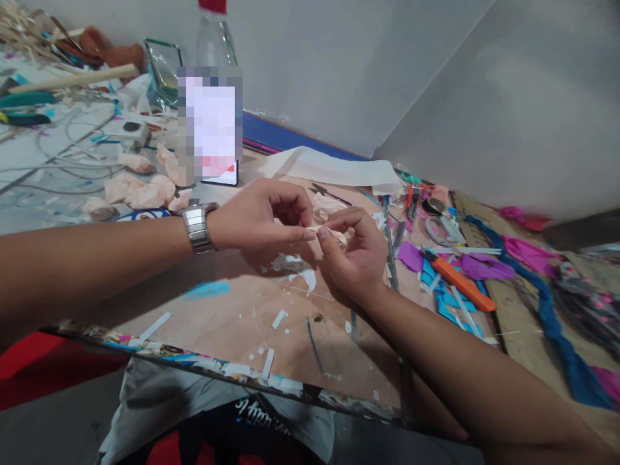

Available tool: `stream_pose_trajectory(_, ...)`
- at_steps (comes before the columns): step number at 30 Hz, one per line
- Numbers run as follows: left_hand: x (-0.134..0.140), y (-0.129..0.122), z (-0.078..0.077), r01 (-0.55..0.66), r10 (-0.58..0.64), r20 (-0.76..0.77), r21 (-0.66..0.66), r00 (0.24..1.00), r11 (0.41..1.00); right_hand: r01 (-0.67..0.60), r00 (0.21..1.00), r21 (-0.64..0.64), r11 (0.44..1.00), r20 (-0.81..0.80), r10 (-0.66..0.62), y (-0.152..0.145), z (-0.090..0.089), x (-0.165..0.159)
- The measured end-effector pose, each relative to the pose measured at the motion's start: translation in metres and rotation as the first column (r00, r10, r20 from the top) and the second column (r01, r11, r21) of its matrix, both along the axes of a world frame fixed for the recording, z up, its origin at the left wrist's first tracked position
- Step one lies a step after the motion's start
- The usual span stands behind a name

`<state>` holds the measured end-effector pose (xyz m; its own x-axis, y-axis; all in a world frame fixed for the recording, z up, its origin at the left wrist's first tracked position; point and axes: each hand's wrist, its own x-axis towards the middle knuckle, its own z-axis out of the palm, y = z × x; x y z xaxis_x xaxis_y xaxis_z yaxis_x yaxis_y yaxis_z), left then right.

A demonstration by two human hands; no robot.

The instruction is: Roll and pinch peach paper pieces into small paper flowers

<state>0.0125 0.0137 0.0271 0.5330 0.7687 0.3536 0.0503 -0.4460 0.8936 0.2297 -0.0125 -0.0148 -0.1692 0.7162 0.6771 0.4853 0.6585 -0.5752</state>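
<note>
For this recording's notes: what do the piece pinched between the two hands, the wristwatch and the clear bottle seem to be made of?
Pinched piece: perhaps thin paper or cloth, pale and matte; mostly hidden, so unsure.
Wristwatch: likely metal, polished, from its silvery linked band with bright highlights.
Clear bottle: plastic or glass, smooth and glossy, being see-through with reflections.

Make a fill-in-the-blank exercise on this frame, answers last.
The left hand and right hand pinch a pale scrap; the watch is on the ____ wrist.
The clear bottle at the back has a ____ cap.
The cutter at right has a handle coloured ____.
Answers: left; red; orange.
</note>
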Motion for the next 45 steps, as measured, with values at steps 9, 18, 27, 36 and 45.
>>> stream_pose_trajectory(9, -0.001, 0.001, 0.0, -0.006, 0.006, -0.004, -0.028, 1.0, 1.0, -0.063, 0.992, 0.082, 0.995, 0.115, 0.054, -0.003, 0.01, -0.002)
stream_pose_trajectory(18, -0.001, 0.001, 0.0, -0.003, 0.004, 0.027, -0.041, 1.0, 0.999, -0.093, 0.991, 0.071, 0.993, 0.106, 0.085, -0.007, 0.013, -0.001)
stream_pose_trajectory(27, -0.002, 0.005, 0.002, 0.01, -0.008, 0.026, -0.081, 1.0, 0.997, -0.069, 0.994, 0.101, 0.993, 0.091, 0.06, -0.002, 0.008, -0.002)
stream_pose_trajectory(36, -0.002, 0.005, 0.001, 0.09, -0.087, 0.023, -0.235, 0.996, 0.968, -0.009, 0.989, 0.183, 0.983, 0.147, -0.018, -0.007, 0.013, -0.004)
stream_pose_trajectory(45, -0.005, 0.01, 0.001, 0.247, -0.272, -0.008, -0.39, 0.962, 0.887, -0.068, 0.982, 0.219, 0.973, 0.186, 0.026, -0.005, 0.01, -0.002)
